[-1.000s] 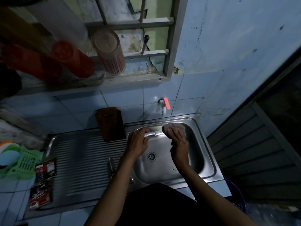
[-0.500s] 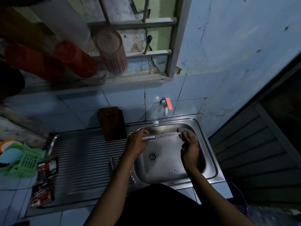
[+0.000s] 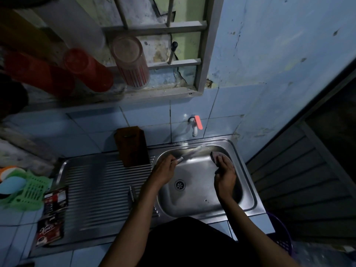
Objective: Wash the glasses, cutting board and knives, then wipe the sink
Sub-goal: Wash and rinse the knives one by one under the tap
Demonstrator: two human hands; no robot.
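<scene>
Steel knife [image 3: 189, 155] lies across the far side of the sink [image 3: 248, 189]; our left hand [image 3: 162, 171] curls fingers round its handle, keeping the blade away, while our right hand [image 3: 225, 175] pinches the sponge [image 3: 216, 158] just beside its tip.

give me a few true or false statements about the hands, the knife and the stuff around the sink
1. The left hand grips a knife by its handle over the sink. True.
2. The right hand is empty. False: it holds a sponge.
3. The cutting board lies flat in the basin. False: it stands on the drainboard, against the wall.
4. The tap has an orange-red lever. True.
5. A green basket sits left of the drainboard. True.
</scene>
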